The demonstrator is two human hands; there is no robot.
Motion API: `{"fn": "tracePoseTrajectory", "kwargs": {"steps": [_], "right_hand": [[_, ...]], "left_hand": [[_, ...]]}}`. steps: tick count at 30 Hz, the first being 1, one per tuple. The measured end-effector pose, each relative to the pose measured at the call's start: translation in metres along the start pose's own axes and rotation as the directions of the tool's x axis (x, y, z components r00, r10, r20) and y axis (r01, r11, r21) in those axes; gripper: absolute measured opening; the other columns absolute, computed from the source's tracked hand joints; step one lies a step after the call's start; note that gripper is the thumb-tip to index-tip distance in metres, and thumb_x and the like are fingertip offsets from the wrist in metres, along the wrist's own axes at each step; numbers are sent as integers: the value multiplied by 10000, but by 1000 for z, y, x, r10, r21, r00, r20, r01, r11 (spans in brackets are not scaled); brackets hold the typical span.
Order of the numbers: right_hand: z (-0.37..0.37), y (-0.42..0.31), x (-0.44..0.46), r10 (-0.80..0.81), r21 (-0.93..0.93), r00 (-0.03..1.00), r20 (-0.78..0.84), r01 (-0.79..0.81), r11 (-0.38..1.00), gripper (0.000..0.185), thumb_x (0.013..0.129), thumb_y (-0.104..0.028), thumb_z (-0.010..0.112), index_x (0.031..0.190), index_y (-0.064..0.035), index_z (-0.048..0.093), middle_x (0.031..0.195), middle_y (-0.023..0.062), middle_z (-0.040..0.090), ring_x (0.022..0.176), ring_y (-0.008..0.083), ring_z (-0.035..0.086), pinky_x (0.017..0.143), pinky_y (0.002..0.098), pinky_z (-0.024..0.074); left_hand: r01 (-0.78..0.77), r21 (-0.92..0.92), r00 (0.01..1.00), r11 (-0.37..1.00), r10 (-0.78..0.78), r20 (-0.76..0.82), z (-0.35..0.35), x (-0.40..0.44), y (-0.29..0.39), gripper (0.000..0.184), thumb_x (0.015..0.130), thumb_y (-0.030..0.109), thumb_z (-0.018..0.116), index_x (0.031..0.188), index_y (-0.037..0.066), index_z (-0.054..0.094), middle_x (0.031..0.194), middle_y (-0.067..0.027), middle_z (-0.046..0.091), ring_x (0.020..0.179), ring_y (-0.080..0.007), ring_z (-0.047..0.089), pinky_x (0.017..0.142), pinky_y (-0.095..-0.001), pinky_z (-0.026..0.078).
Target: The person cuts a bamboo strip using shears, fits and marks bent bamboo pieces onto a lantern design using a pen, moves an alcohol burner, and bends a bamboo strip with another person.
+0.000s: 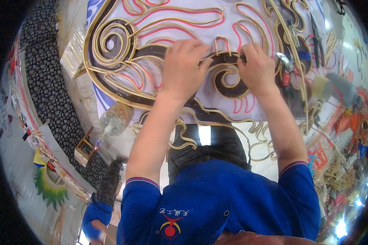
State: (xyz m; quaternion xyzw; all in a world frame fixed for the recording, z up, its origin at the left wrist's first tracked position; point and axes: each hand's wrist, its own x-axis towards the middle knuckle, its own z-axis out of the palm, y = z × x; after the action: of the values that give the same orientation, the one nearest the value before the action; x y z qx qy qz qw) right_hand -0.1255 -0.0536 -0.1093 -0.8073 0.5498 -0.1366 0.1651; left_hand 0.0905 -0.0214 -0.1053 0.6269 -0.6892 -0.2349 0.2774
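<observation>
While both hands work over the drawing sheet [210,34], the right hand [257,67] has thumb and forefinger closed on a small dark piece [242,58] (too small to name). This sits at one end of a pale bent strip [221,52] that arches between the two hands, near the middle of the sheet. Left hand [183,67]: fingers bent, thumb pointing at the strip's other end; cannot tell whether they clamp it.

Just below the arch, toward the sheet's near edge, a curl of strip [220,86] edges a dark painted band. Red lines run beside many of the strips. Toward the left edge lies a larger strip spiral [100,45].

Along the right edge: black-handled pliers [316,36], a red-handled tool [286,79] and long straight strips slanting down past both.

Beyond the near left corner stands a clear bottle [116,118], tilted, near a small wooden stand [84,148]. Past the right edge, a beige roll [322,88] touches or nearly touches a grey bottle [342,87]. Farther out, lower left, a green fringed piece [55,188] and another person's blue sleeve [96,216].
</observation>
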Motion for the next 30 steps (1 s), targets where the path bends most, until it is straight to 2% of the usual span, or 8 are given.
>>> {"fn": "tracePoseTrajectory", "kwargs": {"steps": [2,3,6,10,14,25,29,30], "right_hand": [[0,0,0,1,-2,1000,-3,-1,1000,179,799,-94,710,927,-86,585,911,109,624,707,354,667,619,448,549],[0,0,0,1,-1,1000,-6,-1,1000,182,796,-95,713,925,-87,584,910,109,625,707,352,668,619,448,550],[1,-1,1,3,1,1000,-13,-3,1000,186,791,-96,715,923,-88,584,909,108,626,706,351,669,619,448,551],[1,-2,1,12,0,1000,-20,-12,1000,185,789,-97,716,923,-89,588,906,107,627,706,350,671,619,449,552],[-1,-2,1,20,-8,1000,-17,-21,1000,185,789,-99,718,923,-90,592,906,106,628,706,350,672,620,451,552],[-4,-1,1,32,12,999,9,-33,999,170,810,-113,719,938,-88,612,918,111,635,727,353,673,633,449,548],[-12,-4,3,58,64,998,-10,-58,996,185,832,-114,731,977,-72,625,936,116,657,750,347,681,659,427,551],[-15,-5,2,90,156,996,-4,-89,984,204,834,-110,736,1004,-70,630,957,119,669,757,343,684,667,421,551]], "left_hand": [[-168,109,985,980,170,-7,-2,5,-2,432,772,152,791,1191,124,691,1149,-70,680,1152,-282,604,998,-466,436],[-167,109,986,980,169,-7,-1,7,-3,432,772,152,791,1191,124,691,1149,-70,680,1152,-282,604,998,-466,436],[-202,87,979,975,200,36,3,10,-7,611,760,158,786,1343,134,603,1290,-62,649,1341,-297,488,1133,-534,298],[-218,55,975,974,216,50,8,12,-6,697,761,149,768,1412,117,522,1334,-62,637,1397,-297,447,1173,-545,255],[-225,-9,973,974,225,56,15,14,-14,717,762,116,726,1436,108,483,1366,-44,627,1404,-297,444,1184,-544,240],[-249,4,968,969,249,32,23,13,-23,740,767,88,675,1469,107,440,1345,-19,656,1404,-285,445,1181,-541,237],[-246,10,969,969,245,13,25,14,-23,752,766,86,678,1477,108,434,1346,-14,656,1397,-280,452,1174,-540,248],[-243,13,970,970,243,8,25,14,-23,756,766,83,679,1480,109,432,1348,-12,655,1394,-279,455,1171,-540,252]]}}
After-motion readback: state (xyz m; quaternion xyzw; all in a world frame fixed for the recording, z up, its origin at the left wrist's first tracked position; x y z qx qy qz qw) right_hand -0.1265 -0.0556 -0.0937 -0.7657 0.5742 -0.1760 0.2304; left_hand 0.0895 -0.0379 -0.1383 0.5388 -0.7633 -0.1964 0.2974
